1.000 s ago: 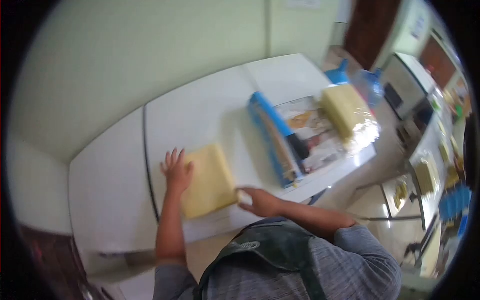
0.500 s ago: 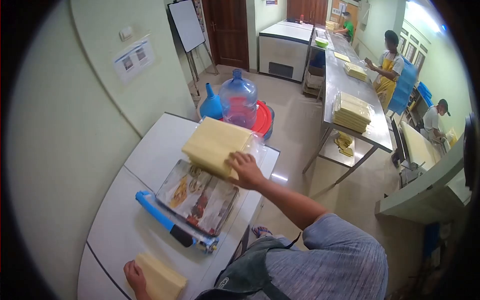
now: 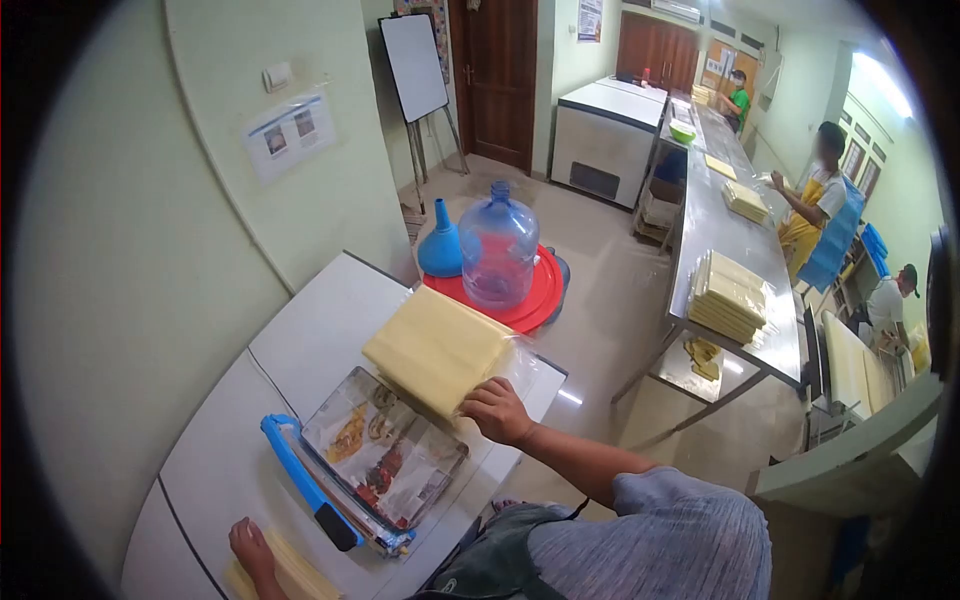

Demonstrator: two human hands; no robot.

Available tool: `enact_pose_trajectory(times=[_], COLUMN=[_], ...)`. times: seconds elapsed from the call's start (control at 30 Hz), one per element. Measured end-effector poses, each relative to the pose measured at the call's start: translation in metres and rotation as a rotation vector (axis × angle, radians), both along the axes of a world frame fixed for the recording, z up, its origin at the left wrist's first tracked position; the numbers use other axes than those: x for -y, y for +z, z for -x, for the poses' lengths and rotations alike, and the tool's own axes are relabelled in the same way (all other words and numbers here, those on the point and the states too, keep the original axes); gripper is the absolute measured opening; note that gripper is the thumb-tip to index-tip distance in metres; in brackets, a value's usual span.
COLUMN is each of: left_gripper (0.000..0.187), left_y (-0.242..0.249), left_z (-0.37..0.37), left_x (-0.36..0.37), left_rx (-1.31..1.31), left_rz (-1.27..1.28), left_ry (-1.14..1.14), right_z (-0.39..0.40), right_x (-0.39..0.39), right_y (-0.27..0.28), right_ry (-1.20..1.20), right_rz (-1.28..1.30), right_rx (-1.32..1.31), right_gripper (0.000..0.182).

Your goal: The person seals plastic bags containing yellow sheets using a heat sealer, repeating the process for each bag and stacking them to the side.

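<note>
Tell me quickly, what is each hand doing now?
Left hand: resting flat on a small pale yellow stack of sheets, open.
Right hand: fingers curled on the large pale yellow stack in clear plastic; firm grip cannot be told.
</note>
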State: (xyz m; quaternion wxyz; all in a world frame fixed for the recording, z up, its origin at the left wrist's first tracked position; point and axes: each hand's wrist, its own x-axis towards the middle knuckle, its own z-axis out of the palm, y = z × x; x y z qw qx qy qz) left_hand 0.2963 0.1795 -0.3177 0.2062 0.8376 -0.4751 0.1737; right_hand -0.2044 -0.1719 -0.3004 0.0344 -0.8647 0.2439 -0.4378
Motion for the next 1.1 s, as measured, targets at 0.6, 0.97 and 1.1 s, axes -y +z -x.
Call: enact_pose_trajectory(times=[0.6,0.97,1.1], left_gripper=[0.036,0.048,0.052], left_y=[-0.092,-0.052,-0.04], left_z=[0.17,0.158,0.143], left_x=[0.107,0.075,0.073], left_rx=[-1.783,-1.39,-1.674], left_rz=[0.922,0.64,0.762], left_ry=[-0.089,0.029,0.055], right_z=[-0.13,-0.241,-0.215], right_x=[0.05,-0.039,-0.066], right_y=[0.234,0.001,0.007], right_ry=[0.264,-0.145,-0.26], right_rz=[0.283,-0.513,-0.534], right_rx=[0.093,-0.597,-0.672], right_gripper=[0.017,0.095,0.103])
